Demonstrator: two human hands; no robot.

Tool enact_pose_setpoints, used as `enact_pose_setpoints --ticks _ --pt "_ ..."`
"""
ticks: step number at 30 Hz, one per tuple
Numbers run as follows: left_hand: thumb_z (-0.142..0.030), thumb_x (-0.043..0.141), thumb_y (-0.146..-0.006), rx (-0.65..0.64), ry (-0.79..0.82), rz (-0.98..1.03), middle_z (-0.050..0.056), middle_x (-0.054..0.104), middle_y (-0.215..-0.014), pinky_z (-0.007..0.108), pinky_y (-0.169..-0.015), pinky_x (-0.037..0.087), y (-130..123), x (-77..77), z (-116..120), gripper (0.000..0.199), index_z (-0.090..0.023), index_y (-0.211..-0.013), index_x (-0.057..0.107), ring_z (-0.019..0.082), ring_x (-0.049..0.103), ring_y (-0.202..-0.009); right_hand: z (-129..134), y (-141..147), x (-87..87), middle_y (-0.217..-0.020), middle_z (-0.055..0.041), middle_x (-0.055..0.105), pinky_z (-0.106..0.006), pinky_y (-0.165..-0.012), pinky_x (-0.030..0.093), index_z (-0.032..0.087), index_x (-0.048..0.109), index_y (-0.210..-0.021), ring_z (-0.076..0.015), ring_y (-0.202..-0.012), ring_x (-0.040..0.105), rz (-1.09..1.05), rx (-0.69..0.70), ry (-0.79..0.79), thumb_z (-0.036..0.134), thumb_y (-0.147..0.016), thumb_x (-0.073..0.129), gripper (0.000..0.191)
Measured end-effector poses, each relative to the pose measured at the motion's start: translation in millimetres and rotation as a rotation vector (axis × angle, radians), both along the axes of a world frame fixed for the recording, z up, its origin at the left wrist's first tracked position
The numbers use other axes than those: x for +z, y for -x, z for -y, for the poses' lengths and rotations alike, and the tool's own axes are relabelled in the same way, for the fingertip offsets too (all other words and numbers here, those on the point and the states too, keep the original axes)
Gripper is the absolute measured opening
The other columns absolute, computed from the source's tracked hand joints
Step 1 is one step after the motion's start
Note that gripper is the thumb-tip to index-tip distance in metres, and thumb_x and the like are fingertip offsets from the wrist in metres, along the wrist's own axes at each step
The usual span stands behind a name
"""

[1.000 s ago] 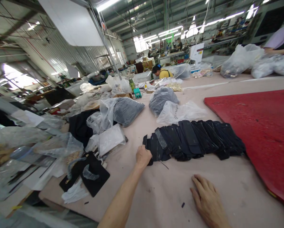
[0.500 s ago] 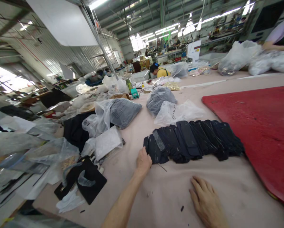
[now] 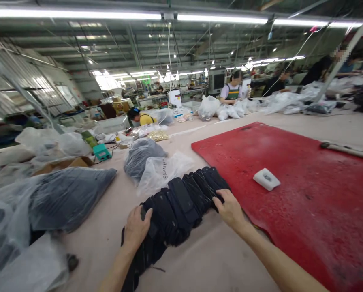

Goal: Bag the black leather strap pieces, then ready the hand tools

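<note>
A long row of overlapping dark fabric pieces (image 3: 183,202) lies on the pale table covering (image 3: 212,259). Near the row's left part, my left hand (image 3: 136,227) rests on the pieces, its thumb apart from its fingers. At the right end, my right hand (image 3: 230,209) touches the pieces with its fingers and thumb spread. Just behind the row is a clear plastic bag with writing (image 3: 166,170), beside a bag of dark material (image 3: 141,158).
A red board (image 3: 291,211) with a white block (image 3: 266,179) on it lies to the right. Plastic bags of grey material (image 3: 69,198) fill the left. A teal box (image 3: 101,151) stands behind them. People work beyond the table, one in yellow (image 3: 146,119).
The view has turned right. My right hand has moved from the bare covering onto the row's right end. My left hand has opened from its grip at the left end and lies over the pieces.
</note>
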State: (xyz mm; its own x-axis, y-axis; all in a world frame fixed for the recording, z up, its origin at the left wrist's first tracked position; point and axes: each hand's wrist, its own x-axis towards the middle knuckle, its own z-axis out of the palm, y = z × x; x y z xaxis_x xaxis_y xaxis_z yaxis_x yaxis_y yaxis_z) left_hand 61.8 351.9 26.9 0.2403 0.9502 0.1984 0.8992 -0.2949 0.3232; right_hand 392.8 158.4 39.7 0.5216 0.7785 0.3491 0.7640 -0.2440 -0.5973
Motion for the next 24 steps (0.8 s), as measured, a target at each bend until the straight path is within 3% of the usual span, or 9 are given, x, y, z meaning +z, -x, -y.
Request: enact_pose_setpoints --ticks 2,5,12,15,19,24 --pt "-0.051 0.042 -0.092 -0.098 0.012 0.004 0.014 0.061 -0.13 0.041 -0.111 0.038 -24 8.5 -11 0.051 -0.014 -0.125 0.057 0.029 0.052 -0.126 -33 -38 10.4 -0.124 -0.018 0.062 -0.038 -0.103 0.043 0.008 0.06 -0.124 -0.0273 -0.117 0.057 -0.039 -0.06 0.138 0.04 -0.096 0.047 0.044" --pt "-0.05 0.043 -0.094 -0.192 0.052 -0.003 0.012 0.061 -0.131 0.039 -0.111 0.038 -65 22.7 -22 0.049 -0.016 -0.127 0.056 0.027 0.053 -0.125 -75 -74 10.2 -0.125 -0.0201 0.061 -0.036 -0.099 0.043 0.005 0.057 -0.129 -0.0273 -0.117 0.057 -0.054 -0.059 0.258 0.047 -0.095 0.049 0.055" --pt "-0.052 0.044 -0.094 -0.256 0.05 -0.07 0.016 0.062 -0.128 0.038 -0.107 0.038 -147 37.1 -43 0.058 -0.009 -0.131 0.055 0.03 0.053 -0.123 -141 -100 -5.0 -0.131 -0.0176 0.057 -0.039 -0.099 0.04 0.014 0.057 -0.131 -0.03 -0.12 0.053 0.043 0.03 0.407 0.054 -0.091 0.054 0.057" --pt "-0.057 0.046 -0.092 -0.244 0.062 -0.064 0.018 0.061 -0.128 0.041 -0.105 0.038 -167 35.2 -54 0.062 -0.01 -0.131 0.056 0.032 0.051 -0.124 -167 -108 -4.4 -0.134 -0.0172 0.056 -0.04 -0.102 0.037 0.016 0.059 -0.128 -0.0307 -0.124 0.051 0.114 0.124 0.452 0.053 -0.094 0.047 0.052" --pt "-0.068 0.046 -0.086 -0.243 0.306 -0.021 0.021 0.065 -0.124 0.041 -0.1 0.041 -182 26.5 -70 0.069 -0.011 -0.12 0.065 0.035 0.058 -0.119 -201 -116 -4.1 -0.128 -0.0148 0.061 -0.039 -0.101 0.037 0.019 0.066 -0.122 -0.028 -0.119 0.056 0.166 0.26 0.534 0.049 -0.1 0.034 0.048" --pt "-0.073 0.047 -0.081 -0.281 0.393 -0.021 0.017 0.072 -0.111 0.039 -0.091 0.046 -189 12.8 -78 0.068 -0.015 -0.104 0.072 0.033 0.065 -0.107 -221 -119 -11.1 -0.124 -0.0169 0.064 -0.047 -0.108 0.028 0.02 0.071 -0.116 -0.0315 -0.12 0.055 0.214 0.31 0.586 0.061 -0.097 0.035 0.058"
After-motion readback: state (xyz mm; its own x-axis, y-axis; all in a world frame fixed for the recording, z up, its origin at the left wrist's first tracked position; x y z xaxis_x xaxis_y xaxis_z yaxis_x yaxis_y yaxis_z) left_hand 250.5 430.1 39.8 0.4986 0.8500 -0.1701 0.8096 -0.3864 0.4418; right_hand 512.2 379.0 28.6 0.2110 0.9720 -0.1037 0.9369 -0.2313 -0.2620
